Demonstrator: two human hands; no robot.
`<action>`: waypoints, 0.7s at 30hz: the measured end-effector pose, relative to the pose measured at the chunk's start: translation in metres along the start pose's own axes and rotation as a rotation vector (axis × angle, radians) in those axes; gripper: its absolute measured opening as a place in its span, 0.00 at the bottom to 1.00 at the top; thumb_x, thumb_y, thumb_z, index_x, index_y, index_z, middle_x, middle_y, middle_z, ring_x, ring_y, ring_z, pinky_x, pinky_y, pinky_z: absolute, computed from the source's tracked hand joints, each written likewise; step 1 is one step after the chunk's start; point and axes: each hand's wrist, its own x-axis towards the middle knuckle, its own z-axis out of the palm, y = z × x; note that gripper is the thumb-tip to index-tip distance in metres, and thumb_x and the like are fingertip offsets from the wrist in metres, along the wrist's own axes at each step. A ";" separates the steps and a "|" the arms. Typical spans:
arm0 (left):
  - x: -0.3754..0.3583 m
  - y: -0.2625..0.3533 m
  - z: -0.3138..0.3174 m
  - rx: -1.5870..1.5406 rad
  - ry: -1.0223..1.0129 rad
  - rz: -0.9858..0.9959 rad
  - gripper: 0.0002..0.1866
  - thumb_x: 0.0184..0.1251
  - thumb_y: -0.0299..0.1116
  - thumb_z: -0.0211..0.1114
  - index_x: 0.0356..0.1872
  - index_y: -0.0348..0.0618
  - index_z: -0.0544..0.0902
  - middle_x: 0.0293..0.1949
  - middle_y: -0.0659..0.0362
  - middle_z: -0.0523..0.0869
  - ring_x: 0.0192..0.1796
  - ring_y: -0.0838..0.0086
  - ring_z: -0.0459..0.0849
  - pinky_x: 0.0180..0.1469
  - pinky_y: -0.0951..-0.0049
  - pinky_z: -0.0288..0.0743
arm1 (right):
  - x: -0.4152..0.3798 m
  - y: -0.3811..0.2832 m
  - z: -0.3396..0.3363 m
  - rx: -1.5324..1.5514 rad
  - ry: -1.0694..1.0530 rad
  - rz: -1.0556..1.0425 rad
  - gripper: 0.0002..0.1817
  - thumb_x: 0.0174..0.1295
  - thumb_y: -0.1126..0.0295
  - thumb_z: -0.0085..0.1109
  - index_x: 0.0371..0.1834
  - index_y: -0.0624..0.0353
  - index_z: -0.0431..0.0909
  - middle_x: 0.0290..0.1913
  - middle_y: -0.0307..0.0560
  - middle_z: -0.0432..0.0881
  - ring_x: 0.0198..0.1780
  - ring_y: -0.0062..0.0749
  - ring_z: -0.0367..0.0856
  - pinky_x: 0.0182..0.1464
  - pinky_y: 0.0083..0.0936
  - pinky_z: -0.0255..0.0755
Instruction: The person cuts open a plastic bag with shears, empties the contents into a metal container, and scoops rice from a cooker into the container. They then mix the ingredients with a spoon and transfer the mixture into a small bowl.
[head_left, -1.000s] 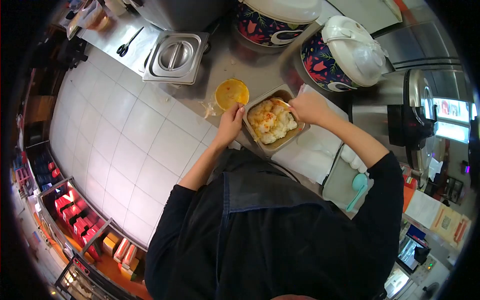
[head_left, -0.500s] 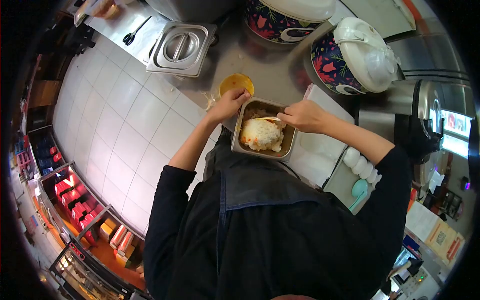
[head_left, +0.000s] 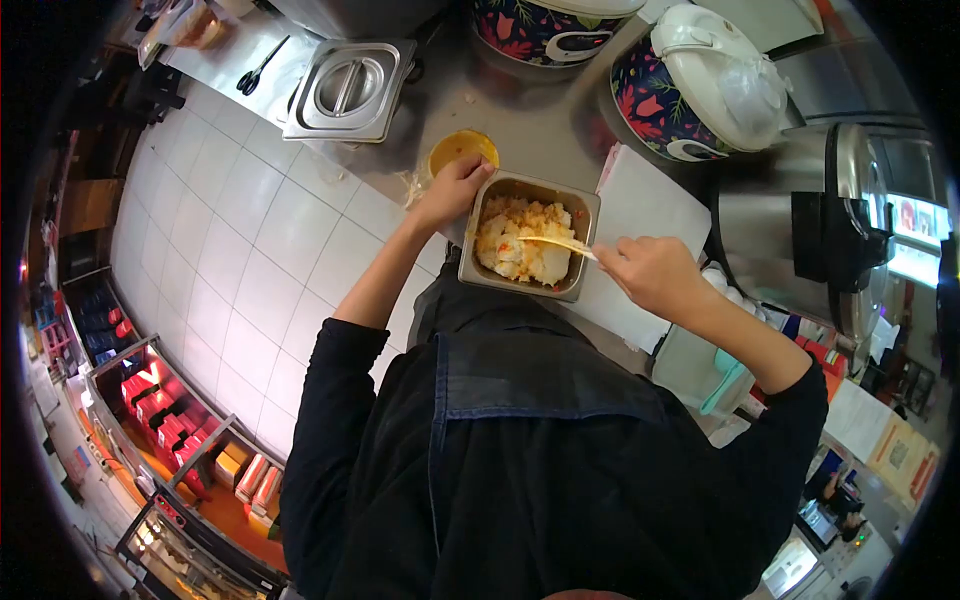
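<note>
A square steel food pan (head_left: pixel 592 215) stands close in front of my body, holding white rice (head_left: pixel 515 240) mixed with yellow-orange bits. My left hand (head_left: pixel 450 192) grips the pan's far left corner. In my right hand (head_left: pixel 655 275) is the handle of a slim, pale spoon (head_left: pixel 565 243); its head lies in the rice, so I cannot see its full shape. Just beyond my left hand sits a yellow-stained bowl (head_left: pixel 463 145), partly covered by the fingers.
A lidded steel container (head_left: pixel 348 90) and scissors (head_left: pixel 262 66) lie farther left. Two floral rice cookers (head_left: pixel 655 105) stand at the back, a steel cooker (head_left: pixel 765 225) at right. White paper (head_left: pixel 655 205) lies right of the pan; a turquoise spoon (head_left: pixel 722 385) rests nearer my right arm.
My right hand has moved right and nearer my body, out from over the pan. The rice has been turned: more orange-yellow grains show now. My left hand stays at the pan's corner.
</note>
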 end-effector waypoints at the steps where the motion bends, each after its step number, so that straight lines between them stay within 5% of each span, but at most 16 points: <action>1: -0.002 0.002 0.003 0.063 0.084 0.029 0.15 0.68 0.42 0.50 0.34 0.39 0.75 0.24 0.61 0.75 0.28 0.75 0.72 0.31 0.73 0.66 | 0.003 -0.003 0.004 0.002 0.001 0.003 0.14 0.49 0.70 0.53 0.42 0.54 0.76 0.21 0.39 0.71 0.22 0.32 0.74 0.20 0.30 0.66; 5: -0.005 0.007 0.018 0.240 0.301 0.111 0.14 0.66 0.39 0.50 0.35 0.36 0.75 0.26 0.46 0.78 0.31 0.55 0.77 0.36 0.62 0.68 | 0.034 -0.012 0.044 0.088 -0.191 -0.001 0.09 0.47 0.72 0.52 0.33 0.58 0.77 0.23 0.45 0.78 0.25 0.40 0.80 0.23 0.33 0.72; 8: -0.007 0.012 0.023 0.265 0.330 0.180 0.14 0.66 0.37 0.49 0.36 0.35 0.75 0.28 0.43 0.78 0.34 0.50 0.78 0.37 0.61 0.68 | 0.061 -0.005 0.048 0.011 -0.191 0.008 0.06 0.46 0.72 0.52 0.27 0.58 0.78 0.24 0.47 0.80 0.26 0.41 0.81 0.25 0.33 0.74; 13: -0.001 0.008 0.026 0.206 0.335 0.257 0.14 0.67 0.37 0.48 0.36 0.35 0.75 0.27 0.43 0.78 0.33 0.49 0.77 0.36 0.61 0.68 | 0.082 -0.003 0.035 -0.075 -0.238 0.068 0.05 0.43 0.71 0.54 0.18 0.56 0.81 0.25 0.50 0.82 0.28 0.41 0.82 0.28 0.33 0.75; 21: 0.006 -0.001 0.023 0.220 0.361 0.262 0.15 0.67 0.38 0.48 0.36 0.34 0.75 0.27 0.43 0.77 0.33 0.51 0.78 0.37 0.61 0.68 | 0.071 -0.019 0.006 -0.082 -0.209 0.239 0.05 0.44 0.72 0.55 0.20 0.57 0.81 0.25 0.51 0.82 0.30 0.39 0.83 0.30 0.33 0.76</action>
